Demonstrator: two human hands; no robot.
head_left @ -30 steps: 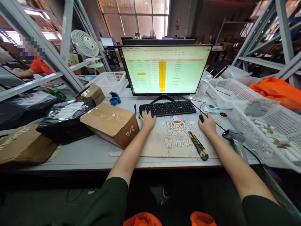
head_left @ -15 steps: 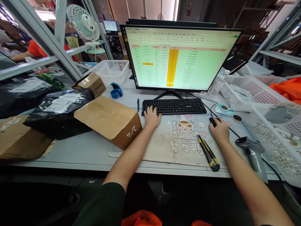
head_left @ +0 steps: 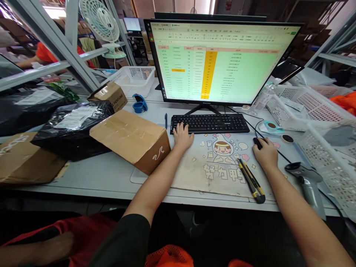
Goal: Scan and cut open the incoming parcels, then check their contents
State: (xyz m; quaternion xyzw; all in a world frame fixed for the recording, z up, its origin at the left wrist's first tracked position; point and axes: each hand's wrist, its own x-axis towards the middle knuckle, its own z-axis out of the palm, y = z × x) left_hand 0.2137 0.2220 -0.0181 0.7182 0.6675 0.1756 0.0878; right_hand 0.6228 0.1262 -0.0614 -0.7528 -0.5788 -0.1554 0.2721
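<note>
A pale grey worktable between steel warehouse racks carries a wide monitor showing a green spreadsheet with one orange column. My left hand rests loosely open, fingertips on the left end of the flat black keyboard, and my right hand cups the small black mouse on the printed desk mat. The taped brown cardboard box at my left elbow looks unopened, and the yellow-and-black utility knife lies untouched between my hands.
</note>
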